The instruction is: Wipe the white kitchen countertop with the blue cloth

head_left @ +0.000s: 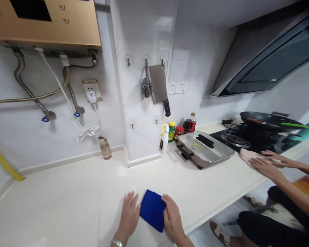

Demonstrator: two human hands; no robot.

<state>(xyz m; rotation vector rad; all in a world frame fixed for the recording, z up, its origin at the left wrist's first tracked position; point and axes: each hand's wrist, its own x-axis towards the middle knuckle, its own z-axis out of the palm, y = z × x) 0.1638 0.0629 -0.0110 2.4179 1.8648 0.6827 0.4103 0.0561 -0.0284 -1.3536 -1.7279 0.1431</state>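
A folded blue cloth [152, 210] lies on the white counter between my two hands. My left hand [128, 212] rests flat on the counter at the cloth's left side, fingers stretched out and the thumb at its edge. On the other side, my right hand [173, 218] has its fingers and thumb bent over the right edge of the cloth, gripping it. The underside of the cloth and the tips of some right fingers are hidden.
A lidded electric pan [206, 147] stands on the counter ahead to the right, beside a spray bottle [164, 139] and jars. A co-worker's hands [269, 164] press a pale cloth near the stove [247, 139]. A cleaver [158, 84] hangs on the wall.
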